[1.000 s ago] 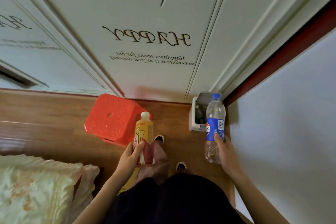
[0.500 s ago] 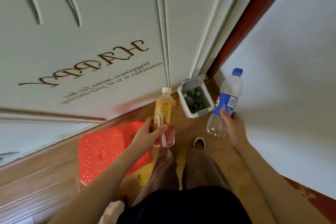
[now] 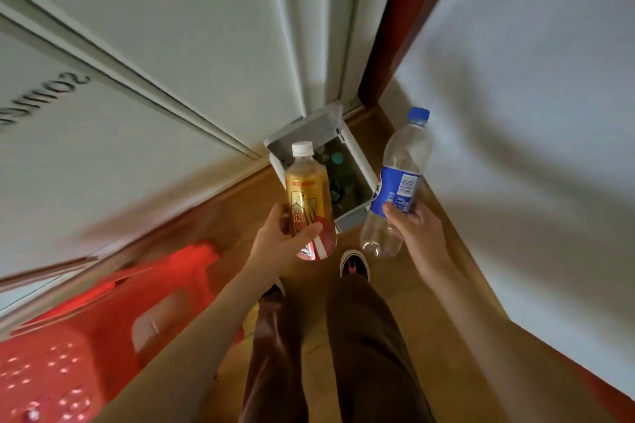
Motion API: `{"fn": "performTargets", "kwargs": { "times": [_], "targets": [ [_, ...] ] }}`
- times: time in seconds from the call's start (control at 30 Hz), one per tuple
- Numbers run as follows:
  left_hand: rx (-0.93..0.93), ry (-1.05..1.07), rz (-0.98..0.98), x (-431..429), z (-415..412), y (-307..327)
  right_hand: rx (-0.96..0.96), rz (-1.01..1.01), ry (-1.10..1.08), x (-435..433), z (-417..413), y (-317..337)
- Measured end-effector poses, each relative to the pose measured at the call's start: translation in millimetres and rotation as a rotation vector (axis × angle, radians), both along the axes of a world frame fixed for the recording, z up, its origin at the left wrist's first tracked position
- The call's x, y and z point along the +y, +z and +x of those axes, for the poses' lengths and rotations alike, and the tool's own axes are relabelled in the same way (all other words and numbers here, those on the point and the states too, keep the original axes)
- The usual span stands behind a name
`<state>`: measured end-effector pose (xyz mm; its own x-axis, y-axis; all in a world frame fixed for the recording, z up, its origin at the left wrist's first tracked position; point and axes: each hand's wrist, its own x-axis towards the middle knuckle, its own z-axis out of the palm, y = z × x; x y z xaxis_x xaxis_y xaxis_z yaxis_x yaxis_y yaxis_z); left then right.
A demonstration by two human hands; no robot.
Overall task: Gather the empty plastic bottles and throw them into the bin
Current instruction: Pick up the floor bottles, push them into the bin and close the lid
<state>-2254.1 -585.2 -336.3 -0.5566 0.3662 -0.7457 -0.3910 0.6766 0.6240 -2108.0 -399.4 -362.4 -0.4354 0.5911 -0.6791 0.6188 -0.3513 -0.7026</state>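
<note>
Holding yellow bottle (image 3: 307,196) upright in left grip (image 3: 281,240), clear bottle (image 3: 402,165) tilted in right grip (image 3: 412,230), arms out fwd near bin (image 3: 359,161).

I have stepped closer to the bin (image 3: 351,218), and it now sits just past my shoes. My left hand (image 3: 279,244) has brought the yellow bottle (image 3: 307,189) in front of its open top. My right hand (image 3: 414,228) has brought the blue-label bottle (image 3: 400,178) right beside it. The red stool (image 3: 86,336) has slid back to my left.
</note>
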Motion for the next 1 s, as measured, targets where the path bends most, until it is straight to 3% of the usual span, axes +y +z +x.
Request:
{"fn": "performTargets", "kwargs": {
  "times": [0.2, 0.4, 0.8, 1.0],
  "targets": [
    [0.079, 0.043, 0.065, 54.9, -10.7, -104.5, 0.075, -0.016, 0.125, 32.0, 4.7, -76.8],
    [0.109, 0.026, 0.010, 81.1, -9.9, -167.7, 0.138, -0.022, 0.238, 46.9, 1.9, -96.9],
    [-0.001, -0.116, -0.127, 106.7, -4.5, -199.6, 0.159, 0.058, 0.192, 49.4, -1.0, -98.4],
    [0.127, -0.363, -0.257, 94.3, -8.0, -175.8, 0.169, 0.044, 0.212, 43.9, -5.6, -84.6]
  ]
}}
